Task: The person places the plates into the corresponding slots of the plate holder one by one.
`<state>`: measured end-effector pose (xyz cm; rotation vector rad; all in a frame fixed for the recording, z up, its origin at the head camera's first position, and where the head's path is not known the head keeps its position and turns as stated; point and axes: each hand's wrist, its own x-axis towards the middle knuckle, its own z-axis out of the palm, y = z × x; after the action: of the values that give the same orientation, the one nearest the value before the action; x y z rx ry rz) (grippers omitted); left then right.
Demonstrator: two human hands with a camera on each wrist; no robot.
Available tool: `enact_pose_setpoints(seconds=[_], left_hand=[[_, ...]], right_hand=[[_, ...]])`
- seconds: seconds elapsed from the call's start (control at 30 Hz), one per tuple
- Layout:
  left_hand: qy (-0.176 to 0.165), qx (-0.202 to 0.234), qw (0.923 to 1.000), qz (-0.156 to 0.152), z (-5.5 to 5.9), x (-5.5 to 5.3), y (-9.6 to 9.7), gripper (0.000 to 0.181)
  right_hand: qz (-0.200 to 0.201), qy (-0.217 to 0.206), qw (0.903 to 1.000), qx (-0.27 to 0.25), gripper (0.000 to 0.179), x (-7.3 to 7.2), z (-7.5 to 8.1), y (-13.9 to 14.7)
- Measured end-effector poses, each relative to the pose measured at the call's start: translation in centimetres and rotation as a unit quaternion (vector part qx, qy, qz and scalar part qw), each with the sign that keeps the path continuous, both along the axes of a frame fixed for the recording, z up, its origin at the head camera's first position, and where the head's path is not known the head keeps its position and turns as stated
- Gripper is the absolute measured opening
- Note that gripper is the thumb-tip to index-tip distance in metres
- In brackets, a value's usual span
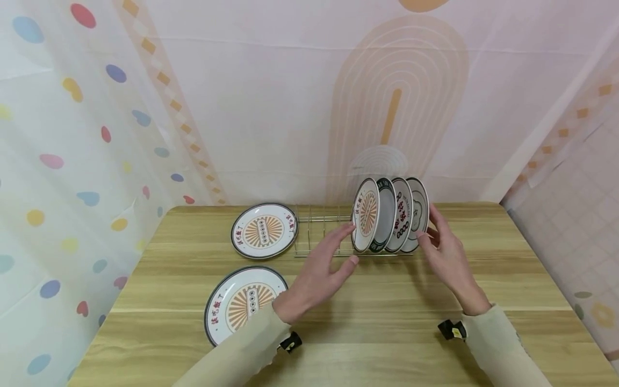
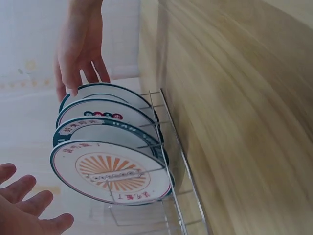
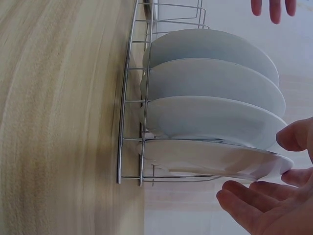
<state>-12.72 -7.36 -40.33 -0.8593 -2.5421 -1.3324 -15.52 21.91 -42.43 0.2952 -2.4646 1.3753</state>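
Note:
Several plates stand on edge in a wire dish rack (image 1: 309, 255), at its right end. My right hand (image 1: 447, 258) is at the rightmost plate (image 1: 417, 215), its thumb in front of the rim and its fingers behind it. In the right wrist view, gaps show between this plate (image 3: 220, 159) and both the thumb and most of the fingers; one fingertip is right at the rim. My left hand (image 1: 319, 274) has spread fingers and holds nothing, near the leftmost racked plate (image 1: 366, 215), which bears an orange sunburst.
Two more sunburst plates lie flat on the wooden table: one plate (image 1: 264, 231) beside the rack's left end, another plate (image 1: 242, 306) nearer, partly hidden by my left sleeve. A patterned curtain (image 1: 271, 118) hangs behind the table.

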Motion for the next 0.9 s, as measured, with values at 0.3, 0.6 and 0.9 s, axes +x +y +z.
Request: enact_pose_setpoints(seconds=[0.3,0.6,0.9], left_hand=[[0.031,-0.071,0.9970,-0.007,0.0,0.5,-2.7,0.061],[0.048,-0.124,0.9911,0.008,-0.6,0.5,-5.3,0.061],[0.108,-0.188,0.9761,-0.005,-1.2,0.1,-7.9,0.058]], right_hand=[[0.002,0.010,0.9999,0.002,0.066,0.0,0.0,0.0],[-0.001,0.006,1.0000,0.002,0.067,0.1,0.1,-0.1],[-0.004,0.007,1.0000,0.004,0.067,0.0,0.0,0.1]])
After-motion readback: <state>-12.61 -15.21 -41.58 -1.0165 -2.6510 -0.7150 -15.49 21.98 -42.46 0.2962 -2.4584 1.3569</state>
